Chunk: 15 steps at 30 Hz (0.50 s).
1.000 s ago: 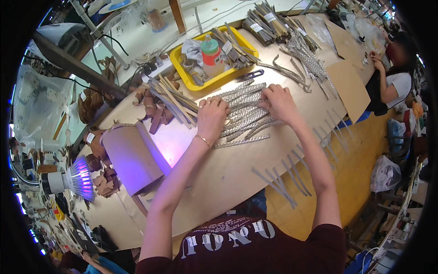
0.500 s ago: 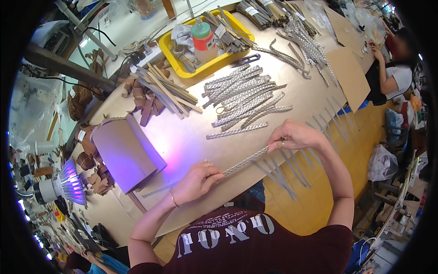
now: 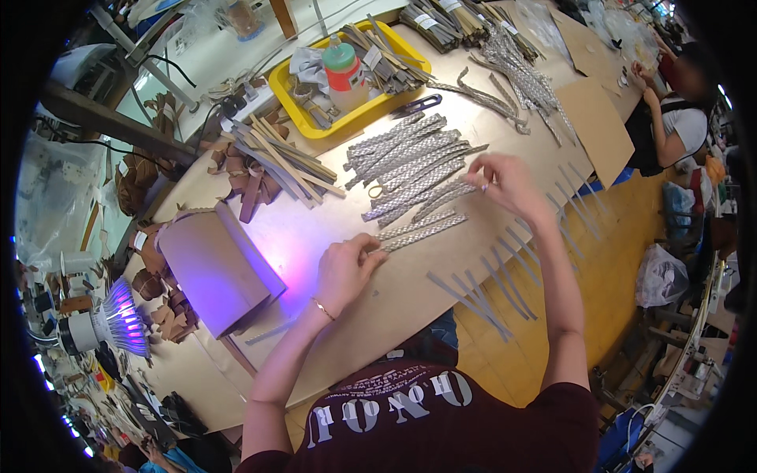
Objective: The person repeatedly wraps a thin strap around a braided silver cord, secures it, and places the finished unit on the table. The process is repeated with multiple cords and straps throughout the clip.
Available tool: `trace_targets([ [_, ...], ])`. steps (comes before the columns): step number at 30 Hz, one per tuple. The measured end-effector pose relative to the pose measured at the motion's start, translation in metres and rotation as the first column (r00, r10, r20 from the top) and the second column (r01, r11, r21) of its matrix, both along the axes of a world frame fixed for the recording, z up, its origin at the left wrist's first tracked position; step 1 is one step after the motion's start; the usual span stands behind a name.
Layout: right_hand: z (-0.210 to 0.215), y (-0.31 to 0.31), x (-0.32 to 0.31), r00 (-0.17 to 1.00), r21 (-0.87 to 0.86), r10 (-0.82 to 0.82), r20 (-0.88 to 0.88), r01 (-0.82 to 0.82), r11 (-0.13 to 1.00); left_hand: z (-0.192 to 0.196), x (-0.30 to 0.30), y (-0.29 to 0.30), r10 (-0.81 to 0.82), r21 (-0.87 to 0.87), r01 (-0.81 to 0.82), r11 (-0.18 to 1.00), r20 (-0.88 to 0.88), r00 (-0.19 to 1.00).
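My left hand (image 3: 348,267) rests on the table with its fingers pinching the left end of a silver braided strip (image 3: 422,231). My right hand (image 3: 502,180) hovers at the right end of the row of silver braided strips (image 3: 410,162), its fingers pinched on the end of one of them. The strips lie side by side on the tan table top (image 3: 394,292). Both of my forearms reach in from the lower edge.
A yellow tray (image 3: 311,118) with a green-capped bottle and tools stands behind the strips. Tan leather strips (image 3: 280,158), a cardboard box (image 3: 213,268) under purple light, a lamp (image 3: 110,323), grey strips (image 3: 505,276) along the table edge, and another person (image 3: 678,118) at the far right.
My hands carried a braided strip from near the table's front edge up to the row and laid it at the row's near side. The camera tilted back toward the tray.
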State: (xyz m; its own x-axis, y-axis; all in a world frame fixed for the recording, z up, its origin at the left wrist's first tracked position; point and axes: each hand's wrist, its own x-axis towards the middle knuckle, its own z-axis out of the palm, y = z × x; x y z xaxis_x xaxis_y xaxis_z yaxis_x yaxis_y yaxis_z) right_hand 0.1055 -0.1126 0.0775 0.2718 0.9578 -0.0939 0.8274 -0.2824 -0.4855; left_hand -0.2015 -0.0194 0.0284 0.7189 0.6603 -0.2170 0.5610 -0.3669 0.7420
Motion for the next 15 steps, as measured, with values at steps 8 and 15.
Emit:
trace_targets([
  [8,-0.027,0.01,0.008,0.974,0.043,0.134,0.18,-0.144,0.989,0.019,-0.011,-0.005,0.102,0.127,-0.103,0.986,0.013,0.995],
  [15,0.028,-0.009,-0.027,0.953,0.104,0.245,0.179,-0.266,0.958,0.037,0.011,-0.018,0.008,0.713,-0.158,0.684,0.209,0.978],
])
